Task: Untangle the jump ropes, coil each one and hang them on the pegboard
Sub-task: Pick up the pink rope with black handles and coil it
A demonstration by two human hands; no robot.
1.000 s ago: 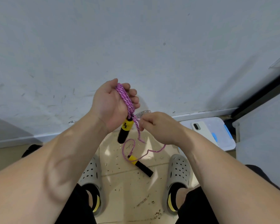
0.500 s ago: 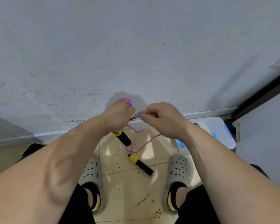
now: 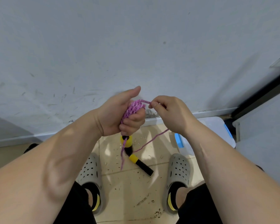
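Coiling is under way: the left hand (image 3: 120, 113) is clenched around a bundle of pink jump rope (image 3: 133, 109), one handle (image 3: 126, 141) hanging below, while the right hand (image 3: 170, 113) pinches the free strand. Next, probably, another wrap, drawing up the second handle (image 3: 141, 164) dangling above the floor (image 3: 128, 199).

Left hand (image 3: 120, 113) is fisted with thumb raised; right hand (image 3: 170, 113) beside it, fingers (image 3: 153, 105) pinched together.

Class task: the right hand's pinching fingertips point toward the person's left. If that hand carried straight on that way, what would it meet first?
Most likely the purple rope coil wound on the left hand; the right hand already pinches a strand running from it. Depth is unclear from one view.
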